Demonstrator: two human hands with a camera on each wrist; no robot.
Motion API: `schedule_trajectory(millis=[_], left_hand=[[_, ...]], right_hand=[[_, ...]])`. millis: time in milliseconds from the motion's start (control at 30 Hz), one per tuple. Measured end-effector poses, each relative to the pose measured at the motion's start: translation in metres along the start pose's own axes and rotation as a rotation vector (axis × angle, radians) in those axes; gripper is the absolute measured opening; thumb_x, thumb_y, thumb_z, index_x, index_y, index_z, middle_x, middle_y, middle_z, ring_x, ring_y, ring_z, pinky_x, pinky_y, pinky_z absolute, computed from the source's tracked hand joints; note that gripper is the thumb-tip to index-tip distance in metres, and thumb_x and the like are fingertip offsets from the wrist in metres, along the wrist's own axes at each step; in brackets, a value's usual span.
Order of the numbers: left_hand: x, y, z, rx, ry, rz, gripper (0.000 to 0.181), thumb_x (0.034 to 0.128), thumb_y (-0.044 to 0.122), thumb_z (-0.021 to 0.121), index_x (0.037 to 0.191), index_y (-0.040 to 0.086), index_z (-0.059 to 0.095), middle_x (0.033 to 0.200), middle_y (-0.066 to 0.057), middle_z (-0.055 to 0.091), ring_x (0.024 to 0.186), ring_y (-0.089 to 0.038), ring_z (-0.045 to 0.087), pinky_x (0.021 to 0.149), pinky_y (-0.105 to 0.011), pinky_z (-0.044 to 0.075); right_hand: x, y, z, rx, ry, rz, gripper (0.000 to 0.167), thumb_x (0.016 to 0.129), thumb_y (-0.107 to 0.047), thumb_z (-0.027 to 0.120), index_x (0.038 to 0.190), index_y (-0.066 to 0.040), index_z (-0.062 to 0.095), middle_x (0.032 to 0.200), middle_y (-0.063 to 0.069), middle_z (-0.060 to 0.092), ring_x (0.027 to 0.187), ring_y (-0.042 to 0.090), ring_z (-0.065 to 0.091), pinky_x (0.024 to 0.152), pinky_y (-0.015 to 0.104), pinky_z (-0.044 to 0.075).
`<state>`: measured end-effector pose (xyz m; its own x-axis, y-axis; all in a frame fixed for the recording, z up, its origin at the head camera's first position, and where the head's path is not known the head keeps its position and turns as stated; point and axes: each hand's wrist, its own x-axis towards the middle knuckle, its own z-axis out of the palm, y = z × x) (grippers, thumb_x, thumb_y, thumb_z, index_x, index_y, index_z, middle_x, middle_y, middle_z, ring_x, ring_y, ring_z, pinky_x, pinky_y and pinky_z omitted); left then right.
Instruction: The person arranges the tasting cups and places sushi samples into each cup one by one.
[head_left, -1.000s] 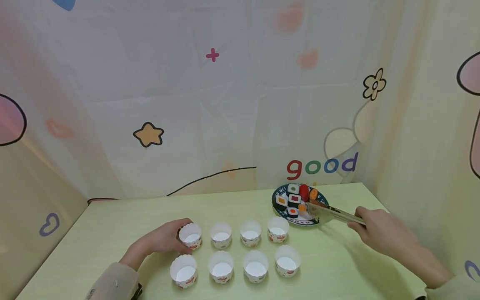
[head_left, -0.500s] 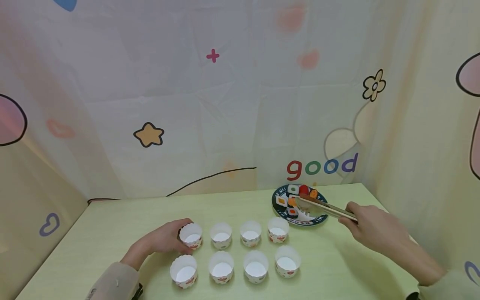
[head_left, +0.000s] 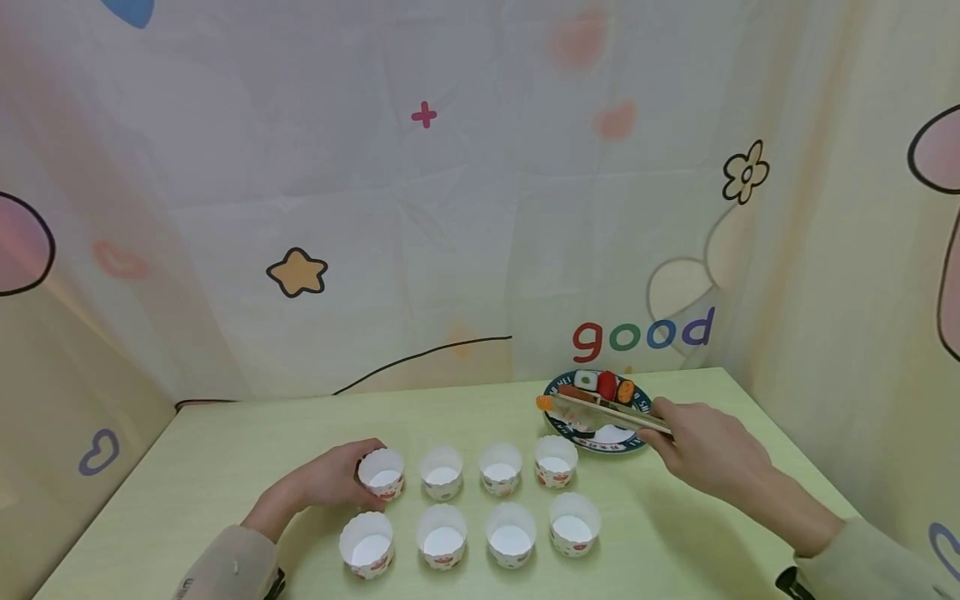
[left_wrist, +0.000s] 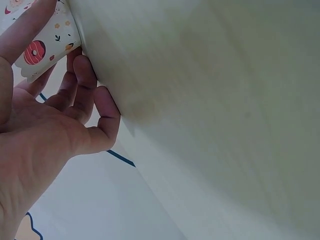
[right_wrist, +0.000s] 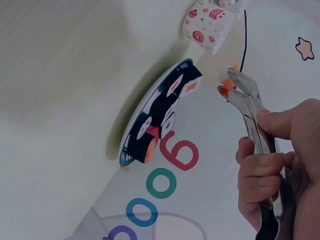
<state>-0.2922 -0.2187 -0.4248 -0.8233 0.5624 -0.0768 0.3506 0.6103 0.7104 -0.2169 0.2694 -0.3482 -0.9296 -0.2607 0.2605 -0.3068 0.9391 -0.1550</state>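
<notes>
My left hand (head_left: 330, 479) holds the leftmost white paper baking cup (head_left: 381, 473) of the back row, thumb and fingers around its side. Its printed wall shows in the left wrist view, where the other fingertips touch the tabletop (left_wrist: 200, 115). My right hand (head_left: 712, 454) grips metal tongs (right_wrist: 254, 115). Between the tips is a small orange-and-white sushi piece (right_wrist: 228, 82), raised above the left edge of the plate. Several sushi pieces stay on the round dark-rimmed plate (head_left: 611, 448); the tongs partly hide them in the head view.
Several more baking cups stand upright in two rows, such as the front left cup (head_left: 367, 546) and the back right cup (head_left: 556, 461) just before the plate. A patterned cloth (head_left: 450, 208) hangs behind the table.
My right hand has moved left with the tongs, lifting the orange-and-white sushi piece off the plate to above its left rim. The left hand has stayed at its cup.
</notes>
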Motion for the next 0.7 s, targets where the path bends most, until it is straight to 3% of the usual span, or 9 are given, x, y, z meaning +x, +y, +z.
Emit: schedule_trajectory(millis=[300,700], left_hand=[[0.002,-0.001,0.000,0.004,0.009,-0.020,0.058,0.0767,0.015,0.092,0.124,0.006,0.059,0.112,-0.004,0.065,0.104,-0.025,0.058,0.090,-0.044,0.047],[0.002,-0.005,0.001,0.031,0.012,0.003,0.058,0.0757,0.015,0.093,0.122,0.005,0.060,0.109,-0.004,0.066,0.102,-0.024,0.059,0.089,-0.041,0.047]], right_hand=[[0.006,-0.012,0.001,0.007,-0.006,-0.028,0.022,0.096,-0.030,0.073,0.091,-0.015,0.059,0.067,-0.007,0.050,0.058,0.012,0.045,0.049,0.031,0.035],[0.011,-0.026,0.005,0.002,-0.019,-0.051,0.022,0.097,-0.032,0.073,0.099,-0.013,0.063,0.071,-0.007,0.056,0.059,0.011,0.047,0.050,0.031,0.039]])
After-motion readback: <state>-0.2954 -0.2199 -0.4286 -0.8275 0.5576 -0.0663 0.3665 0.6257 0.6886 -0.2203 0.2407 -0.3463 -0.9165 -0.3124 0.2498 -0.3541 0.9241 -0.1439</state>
